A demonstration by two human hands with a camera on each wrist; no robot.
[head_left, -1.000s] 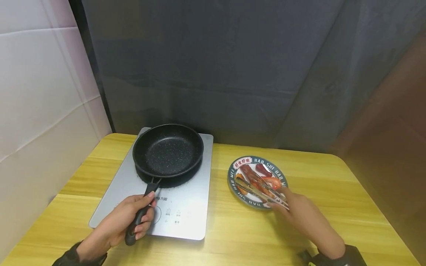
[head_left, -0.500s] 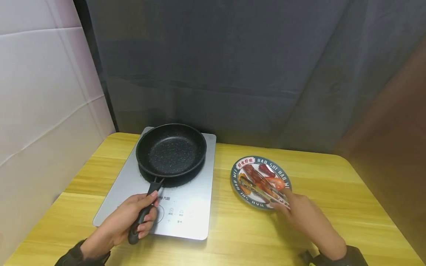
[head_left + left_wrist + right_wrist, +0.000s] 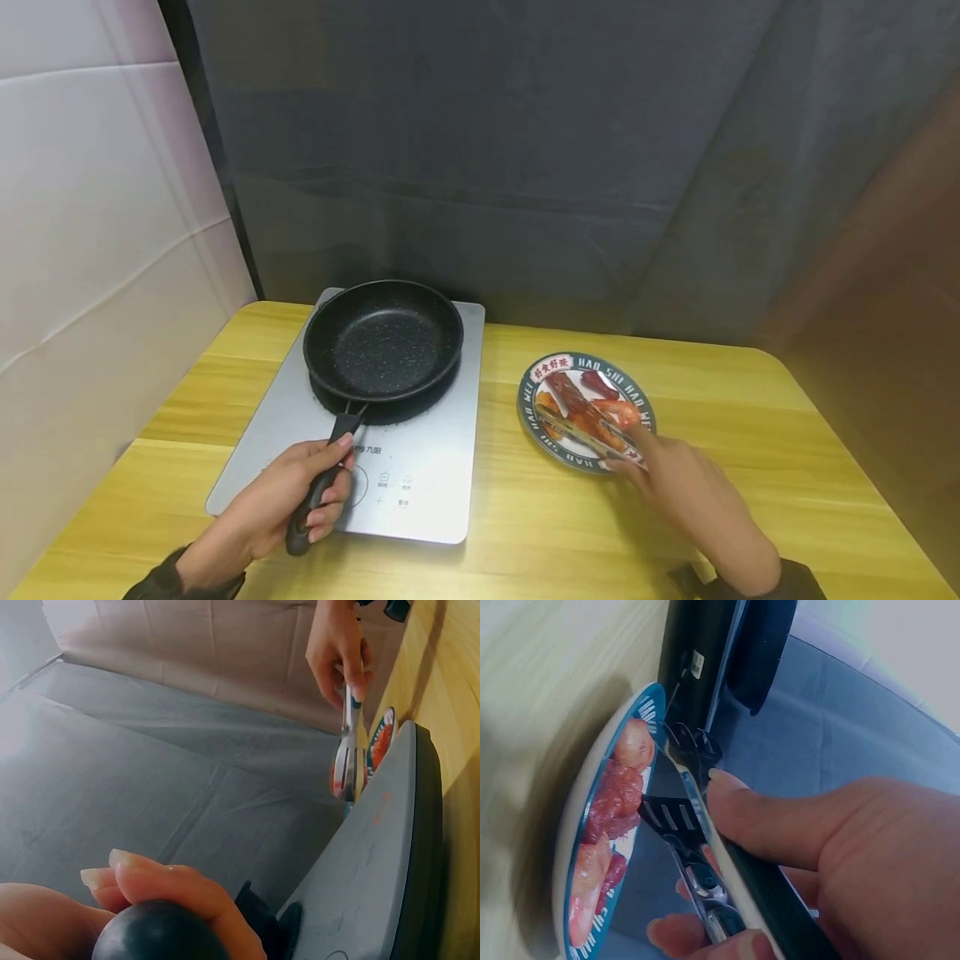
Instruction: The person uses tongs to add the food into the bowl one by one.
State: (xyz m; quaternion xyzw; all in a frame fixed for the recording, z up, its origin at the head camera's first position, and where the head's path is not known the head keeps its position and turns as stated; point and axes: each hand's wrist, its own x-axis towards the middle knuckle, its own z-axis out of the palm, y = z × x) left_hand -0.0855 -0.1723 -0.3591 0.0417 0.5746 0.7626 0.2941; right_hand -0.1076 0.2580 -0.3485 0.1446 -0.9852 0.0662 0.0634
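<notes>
In the head view, my left hand (image 3: 288,500) grips the black handle (image 3: 324,485) of a speckled black frying pan (image 3: 386,346). Over on the right, my right hand (image 3: 686,492) holds metal tongs (image 3: 577,433) low above a round plate (image 3: 600,364) with a dark green lettered rim. A long brown glazed piece of meat (image 3: 573,402), a reddish-orange shrimp (image 3: 618,412), a dark red piece (image 3: 598,384) and a yellow-orange piece (image 3: 547,403) lie on it. The right wrist view shows the tongs' slotted tips (image 3: 671,814) spread apart close beside the food, nothing between them.
Beneath the pan is a flat silver induction cooker (image 3: 420,517) with printed touch controls. It stands on a yellow wood-grain table (image 3: 510,542). A dark cloth (image 3: 487,167) hangs behind the table, with a white panel (image 3: 105,208) at the left and a brown one (image 3: 877,292) at the right.
The tongs have shifted and turned slightly over the plate, so more of the brown meat shows. My left hand keeps its grip on the pan handle; the head view sways slightly.
</notes>
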